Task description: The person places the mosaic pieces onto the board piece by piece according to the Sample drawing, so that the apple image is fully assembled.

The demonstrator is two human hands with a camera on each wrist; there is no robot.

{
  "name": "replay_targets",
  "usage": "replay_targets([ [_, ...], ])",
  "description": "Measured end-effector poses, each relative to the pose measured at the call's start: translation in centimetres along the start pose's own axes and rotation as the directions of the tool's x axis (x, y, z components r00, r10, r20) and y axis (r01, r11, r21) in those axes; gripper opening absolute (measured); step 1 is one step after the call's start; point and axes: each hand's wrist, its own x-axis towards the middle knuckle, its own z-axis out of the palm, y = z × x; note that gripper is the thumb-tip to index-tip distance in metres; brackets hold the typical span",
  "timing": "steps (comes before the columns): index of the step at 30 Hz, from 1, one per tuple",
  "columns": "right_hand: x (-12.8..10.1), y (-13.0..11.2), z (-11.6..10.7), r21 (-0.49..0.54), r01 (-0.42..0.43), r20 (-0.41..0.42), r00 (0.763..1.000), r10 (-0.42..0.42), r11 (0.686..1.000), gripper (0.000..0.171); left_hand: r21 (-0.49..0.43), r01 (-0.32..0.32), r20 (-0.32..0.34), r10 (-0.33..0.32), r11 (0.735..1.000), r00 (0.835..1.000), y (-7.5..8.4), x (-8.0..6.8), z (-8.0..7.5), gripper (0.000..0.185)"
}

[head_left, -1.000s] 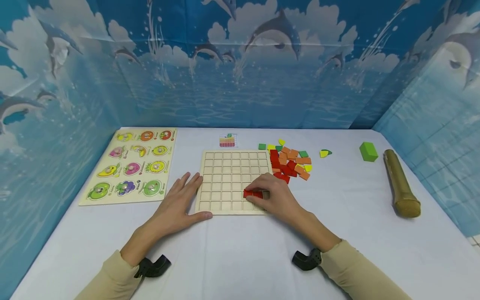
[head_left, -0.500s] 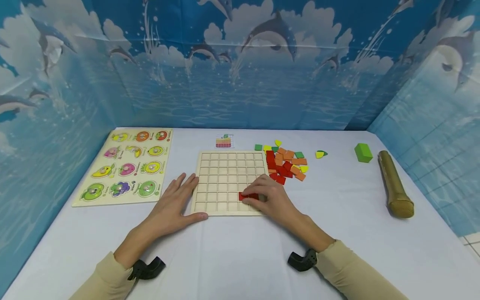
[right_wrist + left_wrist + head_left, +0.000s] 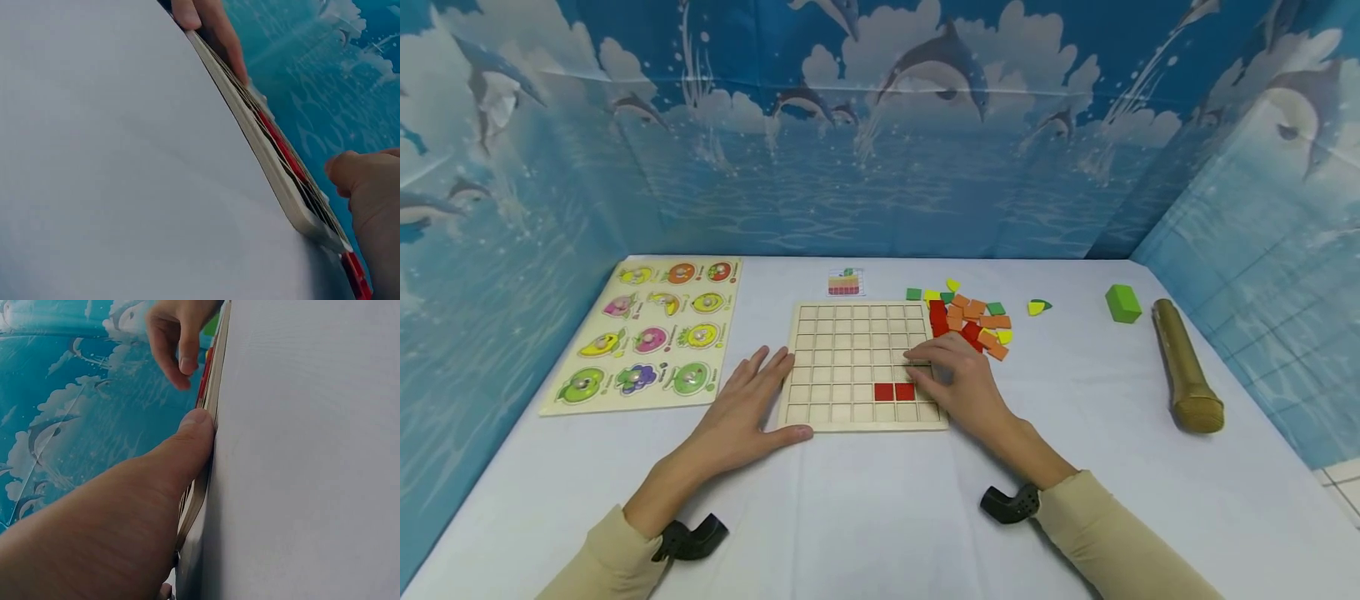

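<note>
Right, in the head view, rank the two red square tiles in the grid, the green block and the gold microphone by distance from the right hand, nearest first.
1. Two red square tiles: in the wooden grid board, just left of the right hand.
2. Green block: far right, towards the back.
3. Gold microphone: far right. It is close to the block's distance, so this ranking is loose.

The left hand (image 3: 741, 412) lies flat on the table (image 3: 880, 517), its fingers against the left edge of the grid board (image 3: 850, 333). The right hand (image 3: 958, 383) rests over the board's right side, fingers loosely bent, just beside two red tiles (image 3: 894, 392) seated side by side in the grid. A pile of tiles (image 3: 970, 317) lies beyond the board's right corner.
</note>
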Motion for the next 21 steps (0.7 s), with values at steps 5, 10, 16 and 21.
replay_targets([
  [5, 0.3, 2.1, -1.9, -0.058, -0.068, -0.006, 0.998, 0.068, 0.996, 0.025, -0.002, 0.003, 0.004, -0.003, 1.0, 1.0, 0.0, 0.1, 0.0, 0.112],
  [10, 0.3, 4.1, -3.9, -0.121, -0.144, -0.007, 0.989, 0.144, 0.982, 0.028, -0.005, 0.012, 0.006, -0.012, 1.0, 1.0, 0.0, 0.0, 0.1, 0.112],
  [16, 0.0, 5.5, -5.5, -0.166, -0.215, 0.066, 0.971, 0.228, 0.963, 0.038, 0.002, 0.019, 0.018, -0.019, 1.0, 1.0, 0.0, 0.0, 0.2, 0.113],
  [21, 0.1, 5.8, -5.9, -0.166, -0.208, 0.135, 0.964, 0.231, 0.964, 0.042, 0.005, 0.011, 0.011, -0.011, 1.0, 1.0, 0.0, 0.0, 0.1, 0.112],
])
